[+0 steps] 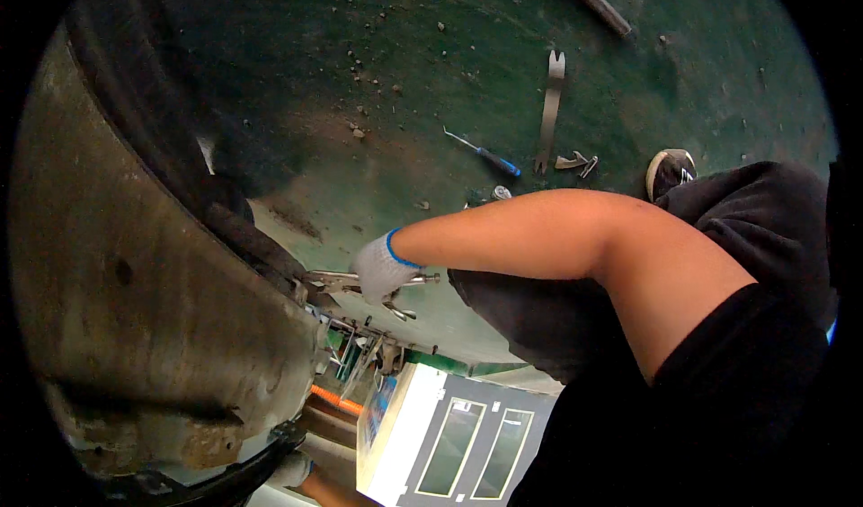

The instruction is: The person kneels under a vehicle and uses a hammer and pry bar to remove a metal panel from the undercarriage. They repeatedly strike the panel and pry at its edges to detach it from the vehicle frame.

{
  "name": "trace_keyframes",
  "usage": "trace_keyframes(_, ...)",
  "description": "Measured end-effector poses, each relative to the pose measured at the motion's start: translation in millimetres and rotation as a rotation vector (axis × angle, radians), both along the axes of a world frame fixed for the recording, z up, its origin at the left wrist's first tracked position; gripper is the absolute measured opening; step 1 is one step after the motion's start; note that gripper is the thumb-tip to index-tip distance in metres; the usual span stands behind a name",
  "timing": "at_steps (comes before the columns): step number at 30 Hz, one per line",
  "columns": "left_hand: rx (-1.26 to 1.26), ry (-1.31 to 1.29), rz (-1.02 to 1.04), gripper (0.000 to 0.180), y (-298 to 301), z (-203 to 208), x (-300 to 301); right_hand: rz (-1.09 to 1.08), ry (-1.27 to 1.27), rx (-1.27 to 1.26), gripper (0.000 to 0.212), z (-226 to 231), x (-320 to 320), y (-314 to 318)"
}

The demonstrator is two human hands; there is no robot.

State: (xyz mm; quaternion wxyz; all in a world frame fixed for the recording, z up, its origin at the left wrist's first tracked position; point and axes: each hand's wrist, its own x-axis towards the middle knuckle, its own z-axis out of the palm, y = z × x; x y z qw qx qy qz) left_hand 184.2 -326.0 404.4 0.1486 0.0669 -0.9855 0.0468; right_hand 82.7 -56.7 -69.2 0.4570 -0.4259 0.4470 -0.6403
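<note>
My right hand [381, 270], in a light knitted glove with a blue cuff, is closed around metal locking pliers [422, 280]. Their jaw end meets the edge of a large, worn, curved vehicle panel [162, 264] that fills the left side. The adjusting screw sticks out on the near side of the glove, and a lever shows below it. Low in the picture, my left hand [292, 469], also gloved, lies against the panel's dark lower edge [261, 453]. Its fingers are hidden there, so its grip cannot be made out.
On the green floor lie a blue-handled hook pick [502, 162], a flat notched pry bar [550, 111], a small metal clamp-like tool [577, 162], a round metal piece [502, 192] and scattered grit. A grey bar or hose [593, 2] lies farther off. Grey double doors [476, 440] show below.
</note>
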Motion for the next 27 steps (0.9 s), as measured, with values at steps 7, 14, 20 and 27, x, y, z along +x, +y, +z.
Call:
trace_keyframes(7, 0.004, -0.006, 0.001, 0.057, 3.0, -3.5, -4.1, 0.117, -0.634, 0.059, 0.031, 25.7, -7.2, 34.9)
trace_keyframes(14, 0.003, -0.001, 0.004, 0.058, 5.3, -5.3, -3.8, 0.051, -0.432, 0.009, 0.032, 20.1, -18.5, 39.3)
trace_keyframes(20, 0.0, 0.002, 0.002, 0.059, 6.4, -6.1, -2.2, -0.1, 0.031, -0.11, 0.036, 30.2, -40.3, 32.1)
trace_keyframes(27, -0.004, 0.005, 0.005, 0.059, 8.0, -3.3, 1.0, -0.058, 0.12, -0.084, 0.034, 35.3, -46.9, 29.4)
